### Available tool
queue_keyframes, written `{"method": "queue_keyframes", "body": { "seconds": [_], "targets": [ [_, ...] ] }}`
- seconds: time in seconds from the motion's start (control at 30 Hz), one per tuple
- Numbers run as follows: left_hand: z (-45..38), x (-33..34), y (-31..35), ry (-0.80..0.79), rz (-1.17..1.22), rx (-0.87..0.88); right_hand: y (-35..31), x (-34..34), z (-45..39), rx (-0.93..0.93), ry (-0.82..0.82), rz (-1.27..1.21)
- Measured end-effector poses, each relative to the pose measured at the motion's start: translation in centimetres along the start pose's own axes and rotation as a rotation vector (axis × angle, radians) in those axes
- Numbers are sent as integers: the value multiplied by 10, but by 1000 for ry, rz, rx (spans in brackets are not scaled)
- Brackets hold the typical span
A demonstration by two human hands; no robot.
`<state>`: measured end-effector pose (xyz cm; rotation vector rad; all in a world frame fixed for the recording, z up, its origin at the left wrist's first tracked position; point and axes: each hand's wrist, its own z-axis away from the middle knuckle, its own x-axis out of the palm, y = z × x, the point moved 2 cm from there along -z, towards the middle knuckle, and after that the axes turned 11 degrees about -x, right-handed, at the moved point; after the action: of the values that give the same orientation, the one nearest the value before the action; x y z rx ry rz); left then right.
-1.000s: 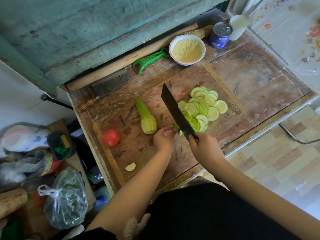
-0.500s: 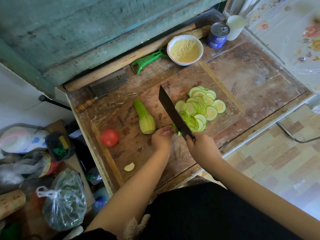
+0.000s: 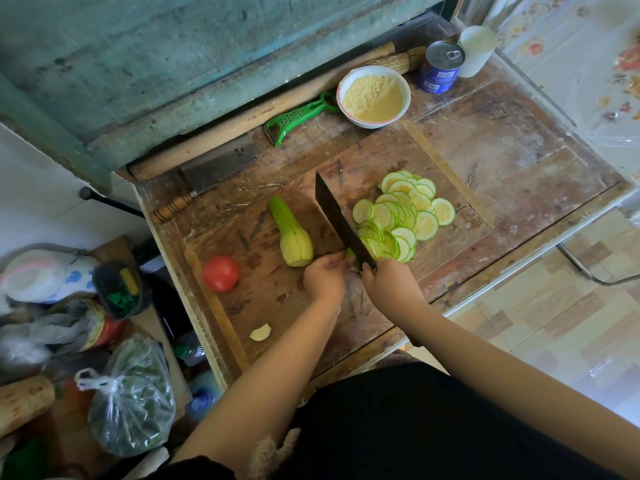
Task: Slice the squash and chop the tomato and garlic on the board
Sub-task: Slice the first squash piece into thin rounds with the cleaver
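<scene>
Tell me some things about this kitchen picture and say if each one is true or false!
1. The tomato is already chopped up. False: it sits whole on the board.
2. The right hand holds the dark knife. True.
3. The squash slices are piled left of the knife. False: they lie to its right.
4. A garlic clove lies near the board's front edge. True.
5. The bowl holds green peas. False: it holds yellow powder.
6. The left hand steadies a small green squash end by the blade. True.
</scene>
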<state>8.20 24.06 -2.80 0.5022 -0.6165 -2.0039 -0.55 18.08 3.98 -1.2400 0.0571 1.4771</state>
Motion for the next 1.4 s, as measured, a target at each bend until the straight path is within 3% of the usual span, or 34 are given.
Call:
{"method": "queue_keyframes", "body": {
  "seconds": [0.43, 1.4],
  "targets": [
    [-3, 1, 1, 28, 41, -50, 3, -15, 16, -68, 88, -45],
    [-3, 1, 0, 48, 16, -14, 1, -13, 19, -41, 53, -39]
  ]
}}
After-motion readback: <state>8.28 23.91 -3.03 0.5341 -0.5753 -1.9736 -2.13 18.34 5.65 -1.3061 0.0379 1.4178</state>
